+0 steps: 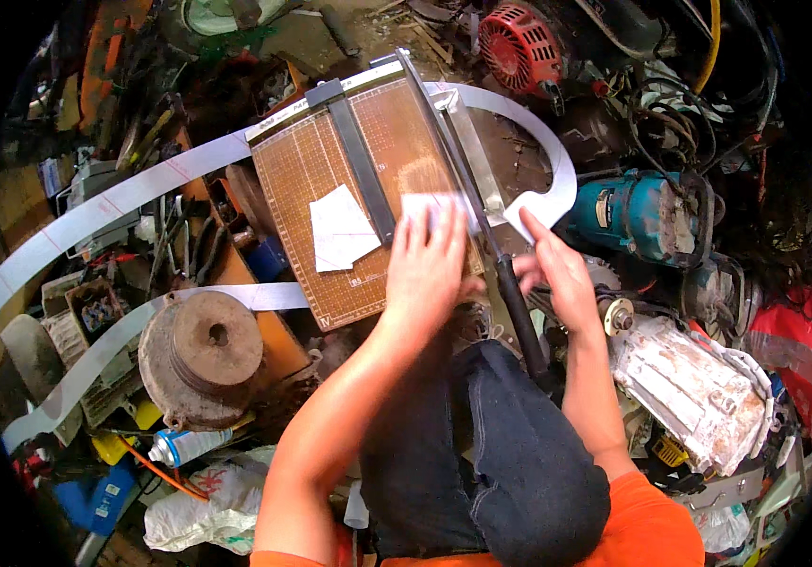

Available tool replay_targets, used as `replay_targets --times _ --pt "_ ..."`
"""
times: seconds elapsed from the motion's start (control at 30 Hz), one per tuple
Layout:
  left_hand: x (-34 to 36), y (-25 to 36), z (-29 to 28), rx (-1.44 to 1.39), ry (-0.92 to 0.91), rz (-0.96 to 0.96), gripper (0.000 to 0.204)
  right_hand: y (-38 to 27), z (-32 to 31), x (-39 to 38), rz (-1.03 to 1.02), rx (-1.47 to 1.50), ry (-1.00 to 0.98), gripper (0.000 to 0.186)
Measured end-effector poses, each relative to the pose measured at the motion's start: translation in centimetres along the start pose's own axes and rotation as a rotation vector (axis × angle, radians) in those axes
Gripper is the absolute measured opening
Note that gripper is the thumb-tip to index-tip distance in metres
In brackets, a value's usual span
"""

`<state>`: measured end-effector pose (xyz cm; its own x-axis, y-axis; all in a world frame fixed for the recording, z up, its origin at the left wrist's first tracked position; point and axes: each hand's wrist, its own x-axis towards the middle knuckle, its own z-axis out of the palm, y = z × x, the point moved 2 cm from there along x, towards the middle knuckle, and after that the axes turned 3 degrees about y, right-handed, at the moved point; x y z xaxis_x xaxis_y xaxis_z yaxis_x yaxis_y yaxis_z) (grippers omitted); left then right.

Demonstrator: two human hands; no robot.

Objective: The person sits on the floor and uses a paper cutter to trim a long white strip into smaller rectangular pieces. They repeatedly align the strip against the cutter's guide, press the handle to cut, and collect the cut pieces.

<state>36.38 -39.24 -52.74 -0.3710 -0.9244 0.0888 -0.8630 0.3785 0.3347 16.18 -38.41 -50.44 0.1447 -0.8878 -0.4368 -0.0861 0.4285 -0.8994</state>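
Observation:
A guillotine paper cutter (330, 165) with a brown gridded board lies in front of my knees. My left hand (425, 269) is over its right half, fingers stretched out flat across a small white paper piece (415, 202); fingertips and piece are smeared by motion. Past the cutter's right edge, my right hand (562, 279) pinches the end of a long white paper strip (562, 180) between thumb and finger. The cutter's black blade handle (521, 326) slants down between my hands. Several cut white pieces (340, 231) overlap on the board, left of the dark sliding guide bar (361, 165).
The strip curves behind the cutter, and paper bands (108, 213) stretch away left. A rusty round metal part (203, 345) and spray can (189, 444) are at left. On the right are a teal motor (638, 215), a worn whitish machine housing (694, 392) and tangled cables.

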Motion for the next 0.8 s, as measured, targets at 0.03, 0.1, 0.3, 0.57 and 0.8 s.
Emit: replay_targets --times 0.03,0.1,0.3,0.57,0.8 --pt "-1.5 -0.2 0.4 -0.001 0.097 0.099 0.061 1.2 0.5 1.6 -0.040 -0.016 0.066 0.053" --pt "-3.8 -0.2 0.8 -0.143 0.189 0.191 0.044 2.8 2.3 4.1 -0.157 0.154 0.055 0.052" --pt "-3.7 -4.4 -3.3 -0.457 0.570 -0.412 0.019 3.9 5.0 6.9 -0.163 0.291 -0.015 0.055" --pt "0.0 -5.9 -2.2 -0.110 0.385 -0.145 0.046 3.1 6.1 6.7 -0.281 0.149 -0.039 0.058" --pt "1.1 -1.9 1.0 0.052 0.051 -0.002 0.059 5.8 5.5 9.5 -0.201 0.341 0.011 0.050"
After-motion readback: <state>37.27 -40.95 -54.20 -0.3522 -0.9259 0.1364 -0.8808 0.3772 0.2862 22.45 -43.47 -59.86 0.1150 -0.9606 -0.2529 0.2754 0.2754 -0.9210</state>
